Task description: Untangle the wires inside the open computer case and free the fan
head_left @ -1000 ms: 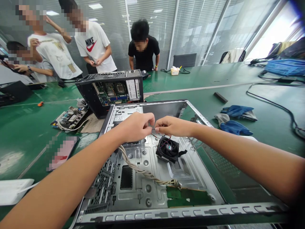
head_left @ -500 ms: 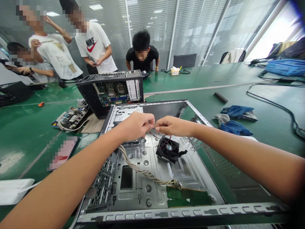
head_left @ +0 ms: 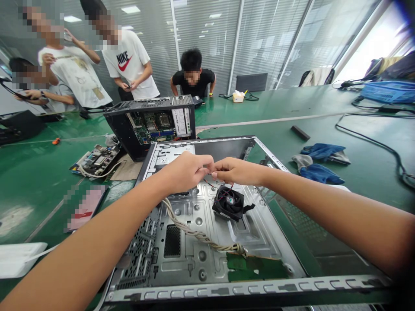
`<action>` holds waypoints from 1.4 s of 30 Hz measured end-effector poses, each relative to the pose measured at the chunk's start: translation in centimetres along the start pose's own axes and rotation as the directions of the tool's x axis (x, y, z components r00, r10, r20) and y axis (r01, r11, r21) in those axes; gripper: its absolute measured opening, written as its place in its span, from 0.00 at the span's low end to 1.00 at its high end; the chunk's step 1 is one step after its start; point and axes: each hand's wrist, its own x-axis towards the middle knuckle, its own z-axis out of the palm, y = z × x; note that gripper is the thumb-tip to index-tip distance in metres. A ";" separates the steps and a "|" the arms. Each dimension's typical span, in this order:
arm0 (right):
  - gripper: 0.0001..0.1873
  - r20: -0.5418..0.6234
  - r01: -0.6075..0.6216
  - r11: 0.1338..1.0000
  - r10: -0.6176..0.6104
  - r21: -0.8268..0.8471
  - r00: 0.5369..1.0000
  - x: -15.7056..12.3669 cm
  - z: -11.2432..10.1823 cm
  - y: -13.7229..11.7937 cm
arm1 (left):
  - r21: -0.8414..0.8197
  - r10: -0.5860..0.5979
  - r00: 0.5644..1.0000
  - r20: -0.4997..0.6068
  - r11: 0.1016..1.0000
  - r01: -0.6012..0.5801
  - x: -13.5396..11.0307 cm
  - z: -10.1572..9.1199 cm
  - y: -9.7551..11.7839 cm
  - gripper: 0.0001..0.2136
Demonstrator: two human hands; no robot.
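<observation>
Above an open metal computer case, my left hand and my right hand meet with fingertips pinched. Between them run the thin dark and red wires of a black cooling fan. Both hands are closed on these wires; the wire ends are hidden by my fingers. The fan lies on the case floor just below my right hand, a black strap sticking out to its right. A twisted beige cable bundle crosses the case floor to the left of and below the fan.
A second, upright computer case with its board showing stands behind. To the left lie a loose circuit board and a phone. Blue-grey gloves and a black cable are at right. Several people are across the table.
My left hand has shifted slightly right, so its fingertips now touch or overlap those of my right hand. The fan has barely moved.
</observation>
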 end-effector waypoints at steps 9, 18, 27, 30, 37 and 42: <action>0.10 -0.005 -0.025 0.999 0.025 -0.020 1.000 -0.1 0.0 -0.1 | -0.048 -0.083 0.996 0.040 0.995 0.085 0.1 0.1 0.0 0.09; 0.10 -0.007 -0.008 1.000 0.008 0.010 1.000 0.0 0.1 0.1 | 0.070 0.059 0.998 -0.030 0.996 -0.057 -0.1 0.3 0.0 0.09; 0.09 -0.001 -0.011 1.000 0.011 0.023 1.000 -0.1 0.0 0.0 | 0.169 0.099 0.995 0.029 0.980 -0.103 0.0 0.3 -0.2 0.09; 0.09 -0.009 0.001 1.000 -0.001 0.023 1.000 -0.1 0.0 0.0 | 0.184 0.078 0.996 0.034 0.979 -0.083 0.0 0.2 -0.1 0.11; 0.09 -0.021 -0.014 1.000 0.015 0.017 1.000 -0.1 0.0 0.1 | 0.069 -0.034 0.998 0.043 0.997 0.031 0.0 0.1 0.1 0.09; 0.09 -0.018 -0.021 1.000 0.022 0.022 1.000 0.0 0.1 0.1 | 0.061 -0.089 0.995 0.044 0.994 0.086 0.2 0.2 0.1 0.08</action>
